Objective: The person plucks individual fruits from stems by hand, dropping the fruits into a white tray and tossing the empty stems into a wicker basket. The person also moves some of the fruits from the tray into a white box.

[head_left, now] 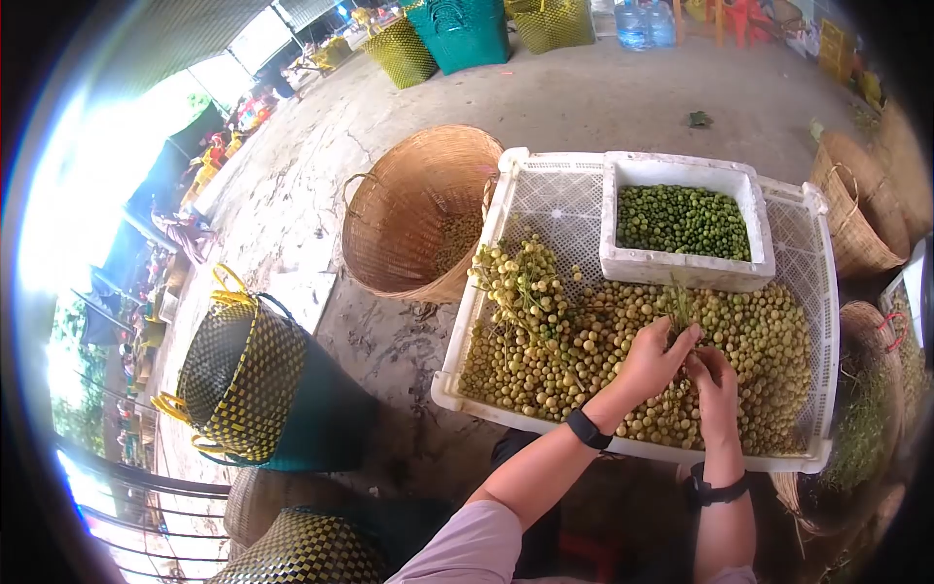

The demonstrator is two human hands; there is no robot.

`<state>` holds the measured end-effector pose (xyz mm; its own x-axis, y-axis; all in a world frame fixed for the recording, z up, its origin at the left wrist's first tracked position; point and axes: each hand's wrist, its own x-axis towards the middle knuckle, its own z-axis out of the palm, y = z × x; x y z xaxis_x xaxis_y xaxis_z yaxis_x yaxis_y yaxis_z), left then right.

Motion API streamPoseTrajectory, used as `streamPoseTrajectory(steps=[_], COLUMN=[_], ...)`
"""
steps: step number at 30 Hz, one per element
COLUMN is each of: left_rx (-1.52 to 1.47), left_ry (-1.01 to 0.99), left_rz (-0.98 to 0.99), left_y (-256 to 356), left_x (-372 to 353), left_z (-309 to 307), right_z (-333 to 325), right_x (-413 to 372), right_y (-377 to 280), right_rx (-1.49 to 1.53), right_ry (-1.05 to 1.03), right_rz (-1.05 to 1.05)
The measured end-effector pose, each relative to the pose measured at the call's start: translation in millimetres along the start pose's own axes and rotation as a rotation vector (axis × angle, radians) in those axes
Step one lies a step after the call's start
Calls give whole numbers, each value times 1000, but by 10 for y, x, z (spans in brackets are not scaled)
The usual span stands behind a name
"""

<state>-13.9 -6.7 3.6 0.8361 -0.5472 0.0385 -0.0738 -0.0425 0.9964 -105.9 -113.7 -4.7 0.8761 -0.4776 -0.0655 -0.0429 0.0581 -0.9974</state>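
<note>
Sprig (pixel 680 304) of thin green stems pokes up just past the left hand (pixel 654 362), above loose round fruit (pixel 603 360). The left arm slants in, its hand nearly closed with thumb and fingers pinching the sprig; the right hand (pixel 716 382) reaches up beside it, fingers curled, its grip hidden. A foam box (pixel 700 272) edge sits near ahead; the white tray (pixel 652 451) rim runs beneath both arms, with room over the fruit to either side.

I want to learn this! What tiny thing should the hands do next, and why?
Maybe the right hand could pluck along the green stems, since the left hand seems to pinch them above loose yellowish fruits in the white tray.
</note>
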Motion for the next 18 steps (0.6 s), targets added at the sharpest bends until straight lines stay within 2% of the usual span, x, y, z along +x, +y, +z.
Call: streamPoseTrajectory(steps=[1,4,8,11,16,18], left_rx=[-33,-19,-138,-267,-261,-298], left_ry=[-3,-4,1,16,22,26], left_rz=[12,97,52,-67,-63,-94], left_y=[68,71,-60,-101,-171,-103], left_x=[-19,-14,39,77,137,131], left_z=[-16,-5,7,-25,-111,-154], right_z=[-17,-48,-22,-19,-97,-121], right_x=[3,54,6,9,16,26], right_y=[-5,81,-57,-62,-36,-37], right_rx=[56,29,78,107,257,257], right_ry=[21,-3,20,7,94,49], right_rz=[84,54,79,48,155,135])
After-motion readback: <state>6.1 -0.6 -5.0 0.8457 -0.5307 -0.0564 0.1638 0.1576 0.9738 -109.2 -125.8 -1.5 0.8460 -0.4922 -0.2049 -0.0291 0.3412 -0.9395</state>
